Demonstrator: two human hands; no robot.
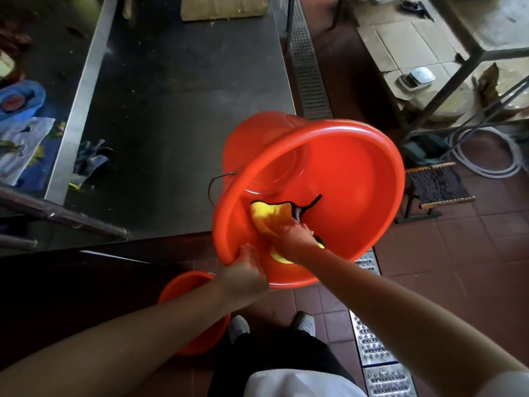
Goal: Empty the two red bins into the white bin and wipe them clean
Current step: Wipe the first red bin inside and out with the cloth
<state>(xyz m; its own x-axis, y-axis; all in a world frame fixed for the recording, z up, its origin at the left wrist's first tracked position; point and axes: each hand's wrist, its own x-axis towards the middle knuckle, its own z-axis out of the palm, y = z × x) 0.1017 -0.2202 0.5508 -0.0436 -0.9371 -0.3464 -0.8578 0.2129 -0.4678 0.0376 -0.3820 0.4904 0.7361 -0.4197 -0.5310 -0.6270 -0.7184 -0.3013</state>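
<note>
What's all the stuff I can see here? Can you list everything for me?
red bin: 1, orange-red, tilted on the table's corner
second red bin: 1, orange-red, on the floor below the left arm
cloth: 1, yellow with black edging, inside the tilted bin
steel table: 1, grey, upper left
work gloves: a pair, grey-blue, on the table's left edge
floor drain grating: 1 strip, metal, right of the table
small stool: 1, dark woven seat, on the tiled floor
hose: 1, pale, coiled at right
left hand: 1, grips the bin's near rim
right hand: 1, presses the cloth inside the bin
</note>
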